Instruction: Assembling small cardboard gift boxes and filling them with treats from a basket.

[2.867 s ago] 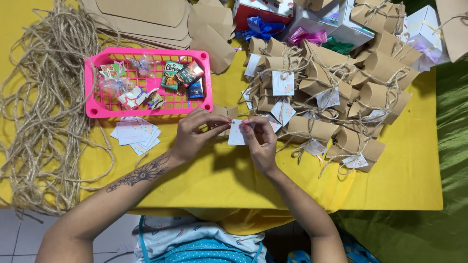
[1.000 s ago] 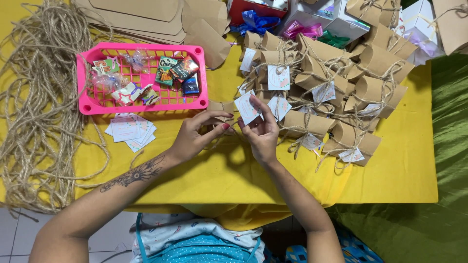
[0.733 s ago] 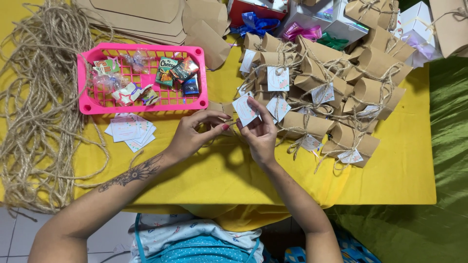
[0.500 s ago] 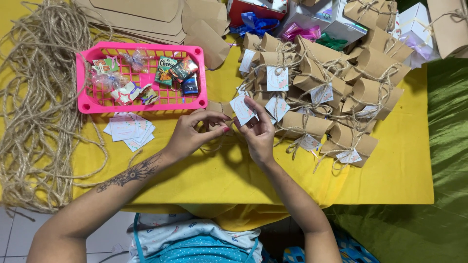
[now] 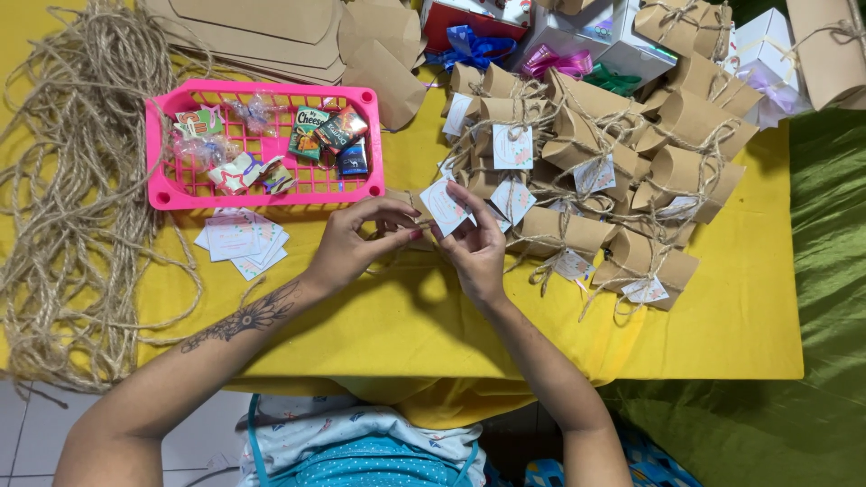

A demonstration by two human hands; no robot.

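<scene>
My left hand [image 5: 356,245] and right hand [image 5: 474,248] have lifted the small white tag [image 5: 445,206] slightly farther up since a moment ago. Both pinch it with its twine over the yellow tabletop [image 5: 722,343], so the tying goes on beside the brown boxes [image 5: 613,153].

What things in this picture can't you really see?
Head view:
- What lies under both hands: the left hand and right hand cover it, behind the small white tag.
- Print on the tag: too small.
- Inside the tied brown boxes: closed.
- Gift boxes with bows: cut off by the top edge.
- Twine pile: runs past the left edge.
</scene>
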